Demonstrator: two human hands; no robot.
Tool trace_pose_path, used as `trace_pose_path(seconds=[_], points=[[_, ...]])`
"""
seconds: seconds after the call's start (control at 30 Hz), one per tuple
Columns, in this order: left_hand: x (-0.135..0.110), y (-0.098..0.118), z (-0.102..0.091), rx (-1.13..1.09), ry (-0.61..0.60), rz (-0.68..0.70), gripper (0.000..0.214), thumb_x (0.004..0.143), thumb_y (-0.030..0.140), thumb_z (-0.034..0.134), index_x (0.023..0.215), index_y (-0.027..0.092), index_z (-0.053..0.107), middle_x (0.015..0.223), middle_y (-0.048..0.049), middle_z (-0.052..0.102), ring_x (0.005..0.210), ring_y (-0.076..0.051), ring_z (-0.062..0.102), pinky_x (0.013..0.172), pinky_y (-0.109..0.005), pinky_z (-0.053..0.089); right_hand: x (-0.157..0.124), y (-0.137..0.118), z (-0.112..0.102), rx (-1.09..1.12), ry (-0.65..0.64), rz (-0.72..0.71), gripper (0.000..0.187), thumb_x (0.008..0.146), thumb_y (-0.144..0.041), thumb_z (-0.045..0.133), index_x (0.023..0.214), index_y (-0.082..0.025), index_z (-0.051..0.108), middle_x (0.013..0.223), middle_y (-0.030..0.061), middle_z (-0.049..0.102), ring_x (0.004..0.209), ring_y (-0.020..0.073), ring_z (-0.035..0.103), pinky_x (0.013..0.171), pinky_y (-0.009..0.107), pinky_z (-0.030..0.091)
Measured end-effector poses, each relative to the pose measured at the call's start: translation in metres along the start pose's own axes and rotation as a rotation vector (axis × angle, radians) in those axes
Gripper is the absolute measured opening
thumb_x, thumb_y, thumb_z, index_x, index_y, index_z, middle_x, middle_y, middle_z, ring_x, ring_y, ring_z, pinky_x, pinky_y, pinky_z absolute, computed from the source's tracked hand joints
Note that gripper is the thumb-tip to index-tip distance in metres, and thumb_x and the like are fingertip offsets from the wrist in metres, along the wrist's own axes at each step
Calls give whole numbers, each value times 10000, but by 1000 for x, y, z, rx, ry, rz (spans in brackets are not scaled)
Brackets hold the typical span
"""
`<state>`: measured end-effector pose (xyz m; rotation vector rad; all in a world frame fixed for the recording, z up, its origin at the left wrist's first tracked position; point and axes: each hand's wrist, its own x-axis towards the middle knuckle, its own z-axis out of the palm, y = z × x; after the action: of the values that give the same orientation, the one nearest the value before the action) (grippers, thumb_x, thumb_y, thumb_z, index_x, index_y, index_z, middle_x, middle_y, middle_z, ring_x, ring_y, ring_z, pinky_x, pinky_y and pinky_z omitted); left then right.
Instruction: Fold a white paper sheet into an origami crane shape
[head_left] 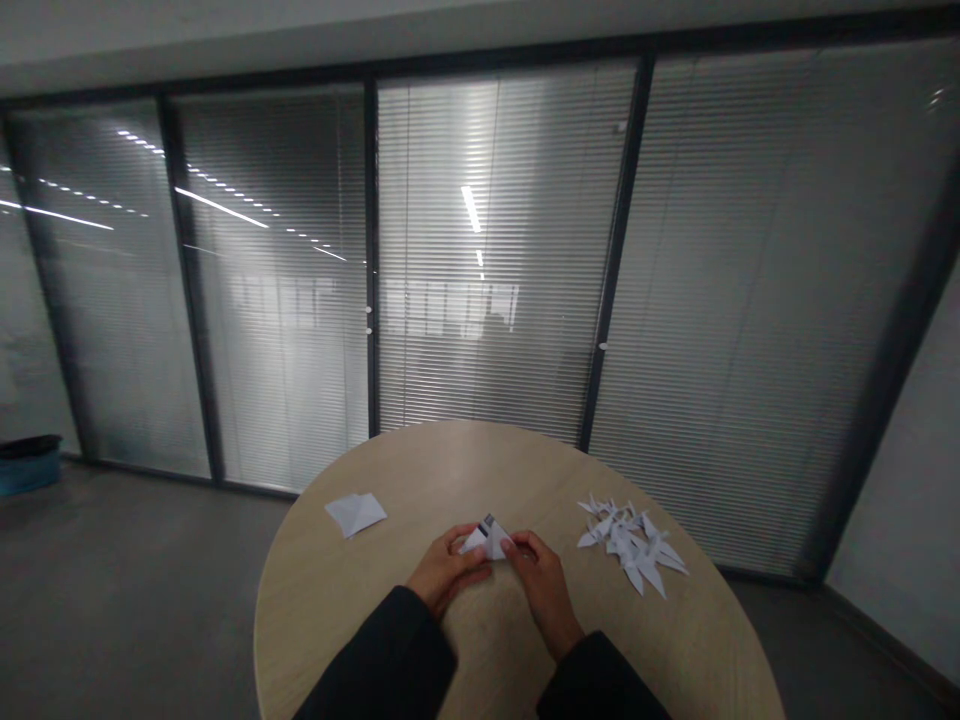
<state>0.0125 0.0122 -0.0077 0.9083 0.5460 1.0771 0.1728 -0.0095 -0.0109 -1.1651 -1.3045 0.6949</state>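
My left hand and my right hand meet over the middle of a round light-wood table. Between their fingertips they pinch a small folded white paper, its dark inner side showing at the top. To the left lies a loose folded sheet of white paper, out of reach of either hand. A heap of several white origami cranes lies on the right of the table, apart from my right hand.
Dark sleeves cover both my forearms at the table's near edge. Behind the table stand glass partitions with slatted blinds. A blue bin with a black lid sits on the grey floor at far left.
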Motion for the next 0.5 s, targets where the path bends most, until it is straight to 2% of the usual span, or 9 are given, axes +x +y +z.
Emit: trace_pose_path(seconds=[0.13, 0.37, 0.5], points=[[2, -2, -2, 138, -70, 75, 689, 419, 222, 892, 1041, 134, 606, 844, -78, 710, 769, -201, 650, 756, -305, 480, 3, 7, 1, 14, 51, -13, 307, 673, -488, 654, 759, -204, 577, 723, 21, 659, 740, 227, 628, 686, 303, 474], [5, -3, -6, 217, -36, 93, 641, 441, 268, 879, 1010, 137, 614, 856, -89, 728, 770, -206, 653, 776, -317, 465, 4, 14, 2, 35, 93, 17, 316, 655, -442, 668, 816, -226, 503, 723, 4, 650, 727, 218, 635, 681, 313, 485], [6, -3, -7, 230, -36, 102, 609, 468, 287, 867, 1005, 132, 625, 857, -93, 731, 775, -200, 651, 776, -301, 461, 4, 14, 2, 79, 72, 22, 367, 659, -432, 677, 898, -221, 495, 744, 14, 677, 735, 225, 652, 698, 326, 493]])
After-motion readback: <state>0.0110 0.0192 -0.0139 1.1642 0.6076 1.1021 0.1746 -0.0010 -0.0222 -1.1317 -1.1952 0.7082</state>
